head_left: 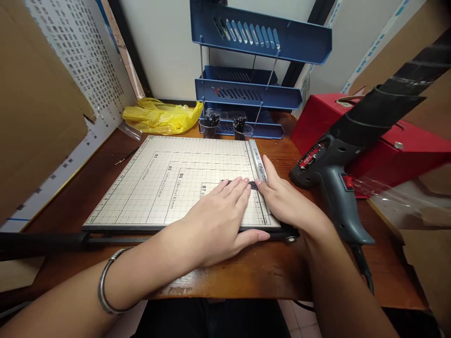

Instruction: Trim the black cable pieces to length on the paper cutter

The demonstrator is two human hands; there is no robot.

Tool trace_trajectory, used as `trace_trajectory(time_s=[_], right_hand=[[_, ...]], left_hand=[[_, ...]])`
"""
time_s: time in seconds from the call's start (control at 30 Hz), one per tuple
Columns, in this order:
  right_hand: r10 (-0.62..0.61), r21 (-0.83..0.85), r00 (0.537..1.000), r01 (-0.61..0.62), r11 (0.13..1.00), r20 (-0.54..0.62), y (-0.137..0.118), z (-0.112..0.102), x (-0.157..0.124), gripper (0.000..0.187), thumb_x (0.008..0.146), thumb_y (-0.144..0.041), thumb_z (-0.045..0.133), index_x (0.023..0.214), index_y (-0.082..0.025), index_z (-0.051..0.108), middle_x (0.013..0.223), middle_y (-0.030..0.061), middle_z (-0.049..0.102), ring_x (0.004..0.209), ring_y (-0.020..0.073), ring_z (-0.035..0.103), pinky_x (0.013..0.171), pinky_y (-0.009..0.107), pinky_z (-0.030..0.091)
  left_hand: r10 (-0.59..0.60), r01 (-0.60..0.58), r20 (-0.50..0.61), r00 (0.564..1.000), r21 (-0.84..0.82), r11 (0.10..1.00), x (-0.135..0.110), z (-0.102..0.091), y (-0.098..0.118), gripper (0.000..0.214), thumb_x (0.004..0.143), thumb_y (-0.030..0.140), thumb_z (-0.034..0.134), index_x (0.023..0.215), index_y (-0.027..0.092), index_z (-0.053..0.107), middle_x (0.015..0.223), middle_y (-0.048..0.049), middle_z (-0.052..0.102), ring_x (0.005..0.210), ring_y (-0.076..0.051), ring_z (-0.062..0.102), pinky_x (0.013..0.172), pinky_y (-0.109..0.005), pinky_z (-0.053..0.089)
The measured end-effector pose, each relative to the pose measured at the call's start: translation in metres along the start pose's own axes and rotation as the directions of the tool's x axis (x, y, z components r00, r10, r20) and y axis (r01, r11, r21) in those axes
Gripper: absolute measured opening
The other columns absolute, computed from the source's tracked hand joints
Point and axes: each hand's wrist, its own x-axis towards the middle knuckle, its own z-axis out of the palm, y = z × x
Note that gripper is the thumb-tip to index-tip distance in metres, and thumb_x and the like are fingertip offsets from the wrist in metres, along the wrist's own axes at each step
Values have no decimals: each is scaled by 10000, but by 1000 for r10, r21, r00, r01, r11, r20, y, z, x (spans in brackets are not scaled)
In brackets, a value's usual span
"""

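A grey paper cutter board (158, 188) with a printed grid lies on the wooden desk (268, 272). My left hand (218, 220) rests flat on its near right part, fingers stretched out and together, tips on a thin black strip (251, 184). My right hand (282, 197) lies open beside it, fingers extended along the board's right ruler edge (258, 164), touching the same strip. A metal bangle (107, 281) circles my left wrist.
A heat gun (334, 183) stands at the right, in front of a red box (387, 141). Blue stacked trays (246, 89) and two small cups of black pieces (225, 126) stand behind the board. A yellow plastic bag (158, 115) lies at back left. Cardboard flanks both sides.
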Motion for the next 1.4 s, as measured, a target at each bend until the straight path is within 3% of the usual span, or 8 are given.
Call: trace_trajectory(time_s=[0.17, 0.33, 0.6, 0.83, 1.17, 1.33, 1.4], right_hand=[[95, 35, 991, -92, 995, -97, 0, 4, -1, 722, 1009, -478, 303, 1628, -118, 217, 1659, 140, 297, 1475, 341, 409, 1241, 532, 274], [5, -15, 999, -6, 1000, -43, -3, 3, -3, 535, 1011, -436, 302, 1451, -192, 486, 1492, 128, 554, 1371, 310, 530, 1193, 505, 342], [12, 14, 1000, -11, 1000, -25, -6, -1, -2, 396, 948, -339, 385, 1264, -202, 581, 1303, 131, 671, 1196, 313, 626, 1080, 484, 427], [76, -63, 995, -80, 995, -69, -12, 8, -4, 510, 1006, -429, 310, 1432, -189, 453, 1445, 164, 578, 1294, 355, 567, 1086, 516, 401], [122, -167, 990, -133, 977, -74, -18, 12, -6, 408, 1005, -424, 295, 1307, -197, 449, 1358, 186, 611, 1184, 406, 618, 971, 540, 458], [99, -157, 992, -110, 982, -72, -15, 12, -6, 420, 1005, -372, 269, 1343, -183, 432, 1334, 192, 620, 1192, 389, 617, 992, 519, 448], [110, -165, 991, -121, 979, -77, -17, 12, -7, 446, 1007, -386, 260, 1365, -178, 424, 1362, 197, 606, 1204, 396, 610, 993, 523, 444]], left_hand=[[-8, 8, 46, 999, 1, 1000, 1, -2, 0, 944, 996, 726, 260, 1559, -28, 321, 1643, -250, 244, 1551, -354, 227, 1254, -493, 251], [16, -17, 40, 999, 7, 1000, -1, -5, 2, 927, 999, 715, 286, 1545, -32, 352, 1619, -260, 302, 1541, -347, 269, 1246, -488, 267], [18, -18, 23, 1000, 1, 1000, -1, -5, 1, 904, 1006, 704, 281, 1535, -23, 378, 1614, -248, 322, 1537, -334, 289, 1245, -478, 275], [-3, 2, 77, 997, 1, 1000, 1, -3, 3, 954, 993, 729, 269, 1569, -31, 290, 1643, -245, 243, 1551, -358, 229, 1258, -497, 236], [-26, 27, 97, 995, -7, 1000, 2, -7, 5, 946, 999, 706, 318, 1595, -20, 209, 1660, -238, 225, 1557, -350, 213, 1265, -480, 213], [-40, 42, 63, 997, -29, 999, 2, -7, 5, 808, 1002, 674, 373, 1464, 16, 461, 1630, -254, 318, 1549, -347, 248, 1259, -469, 240], [-34, 36, 56, 998, -28, 999, 2, -6, 6, 799, 997, 677, 381, 1429, 13, 490, 1622, -269, 325, 1548, -357, 243, 1257, -479, 244]])
